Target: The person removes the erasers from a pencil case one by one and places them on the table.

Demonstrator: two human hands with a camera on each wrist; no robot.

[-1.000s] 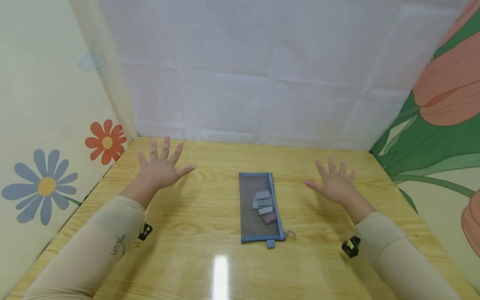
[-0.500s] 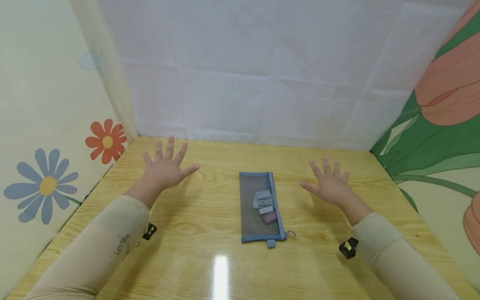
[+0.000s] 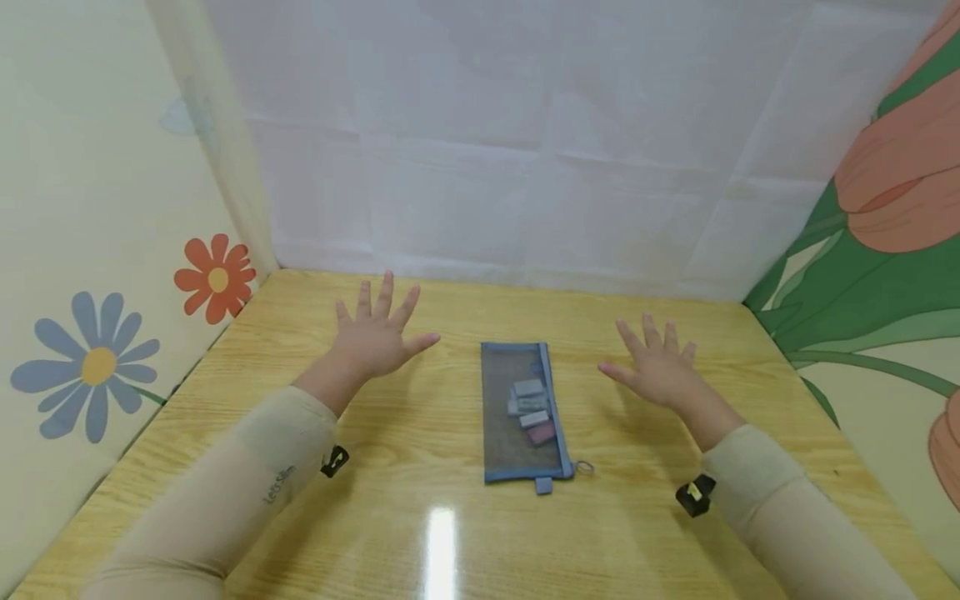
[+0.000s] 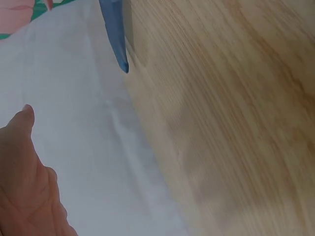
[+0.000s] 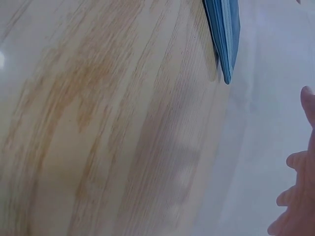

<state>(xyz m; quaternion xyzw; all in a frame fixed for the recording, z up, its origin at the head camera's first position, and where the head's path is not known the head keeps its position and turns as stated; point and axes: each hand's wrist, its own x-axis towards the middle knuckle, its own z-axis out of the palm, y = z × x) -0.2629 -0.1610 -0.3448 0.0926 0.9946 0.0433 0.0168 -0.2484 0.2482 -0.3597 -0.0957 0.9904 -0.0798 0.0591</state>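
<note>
On the wooden table lies a blue mesh zip pouch (image 3: 504,450), with several small pale blocks (image 3: 531,402) and a pinkish one (image 3: 542,432) showing through the mesh. My left hand (image 3: 372,342) hovers to its left, fingers spread, thumb pointing at the pouch and apart from it. To the right of the pouch, my right hand (image 3: 662,373) is held with fingers spread, touching nothing. Both wrist views catch only an edge of the pouch, near the left hand (image 4: 29,182) in one and the right hand (image 5: 300,191) in the other.
The wooden table (image 3: 360,533) meets a white cloth backdrop (image 3: 480,167) at the back. Flower-printed panels stand at the left (image 3: 67,208) and right (image 3: 900,308). A metal ring (image 3: 585,467) hangs off the pouch's zip end.
My left hand has moved right, nearer the pouch. My right hand has shifted slightly left. The pouch lies where it was.
</note>
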